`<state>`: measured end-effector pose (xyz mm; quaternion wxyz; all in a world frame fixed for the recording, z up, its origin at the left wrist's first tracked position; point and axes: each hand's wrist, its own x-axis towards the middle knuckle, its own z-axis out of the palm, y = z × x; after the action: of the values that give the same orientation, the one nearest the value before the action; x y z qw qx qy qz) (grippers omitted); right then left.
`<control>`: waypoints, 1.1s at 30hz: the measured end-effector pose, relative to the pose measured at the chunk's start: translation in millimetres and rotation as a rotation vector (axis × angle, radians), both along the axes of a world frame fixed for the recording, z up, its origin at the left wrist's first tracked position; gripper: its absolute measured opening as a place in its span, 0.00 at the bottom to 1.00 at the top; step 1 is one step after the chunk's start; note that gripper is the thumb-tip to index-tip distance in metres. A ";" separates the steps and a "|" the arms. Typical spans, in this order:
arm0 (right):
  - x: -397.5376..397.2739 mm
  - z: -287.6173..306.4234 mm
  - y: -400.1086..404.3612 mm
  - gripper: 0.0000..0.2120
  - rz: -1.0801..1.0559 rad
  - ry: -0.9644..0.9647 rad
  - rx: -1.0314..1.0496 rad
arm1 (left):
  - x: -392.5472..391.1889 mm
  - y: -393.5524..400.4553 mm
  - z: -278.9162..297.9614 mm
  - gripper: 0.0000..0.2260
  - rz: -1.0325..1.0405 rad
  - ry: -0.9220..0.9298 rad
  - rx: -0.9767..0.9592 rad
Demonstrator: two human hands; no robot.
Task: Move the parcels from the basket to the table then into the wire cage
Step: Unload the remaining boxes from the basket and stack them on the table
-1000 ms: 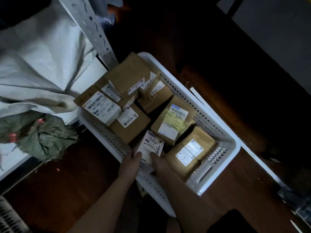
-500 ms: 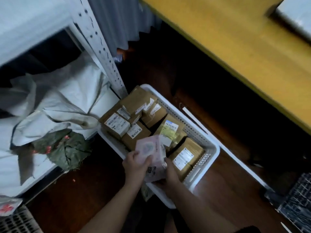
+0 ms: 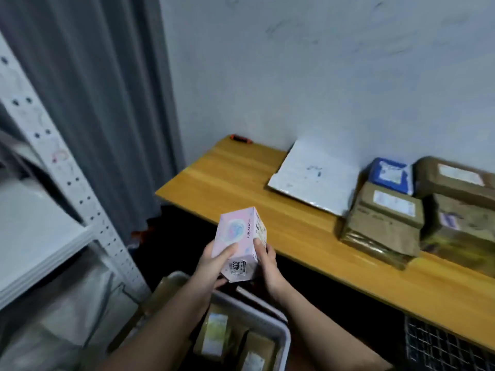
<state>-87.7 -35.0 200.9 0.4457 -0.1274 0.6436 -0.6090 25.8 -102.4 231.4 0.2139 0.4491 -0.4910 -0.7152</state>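
Since lift: pink box [image 3: 239, 243] now out of basket [image 3: 282, 336], held above it, near surface [image 3: 241, 180] edge.
Fingers: left hand [image 3: 211, 266], right hand [image 3: 267, 266] both clamped on box.
Meaning: set-down on surface is next; cage [image 3: 442, 346] later.

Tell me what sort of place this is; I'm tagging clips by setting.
Probably a small parcel sorting or storage room: labelled parcels stacked on a wooden table, more in a basket below, and a metal rack alongside.
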 end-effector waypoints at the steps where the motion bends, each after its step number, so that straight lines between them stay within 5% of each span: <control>1: -15.8 10.4 -0.1 0.42 -0.009 0.048 -0.014 | -16.2 -2.2 14.6 0.08 -0.027 0.017 -0.029; 5: -82.3 58.2 8.9 0.46 -0.053 0.159 -0.035 | -92.6 -9.2 59.3 0.06 -0.111 0.021 -0.103; 10: -168.3 105.0 36.1 0.32 -0.097 0.107 -0.017 | -200.8 -7.4 84.0 0.15 -0.233 -0.073 -0.201; 15: -280.7 104.3 45.5 0.47 -0.289 0.215 0.019 | -324.4 9.3 89.8 0.22 -0.302 -0.216 -0.346; 18: -353.8 112.9 54.2 0.47 -0.355 0.296 0.109 | -405.4 26.4 94.4 0.25 -0.305 -0.245 -0.424; 27: -525.9 104.5 62.5 0.29 -0.298 0.639 0.416 | -570.2 48.8 93.8 0.21 -0.529 -0.123 -0.273; 33: -582.8 82.0 57.4 0.27 -0.229 0.780 0.512 | -643.7 45.0 84.7 0.17 -0.531 -0.082 -0.217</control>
<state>-670.5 22.4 282.9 0.1179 -0.1608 0.9020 -0.3829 -617.9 -57.4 316.1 0.0461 0.3079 -0.6731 -0.6708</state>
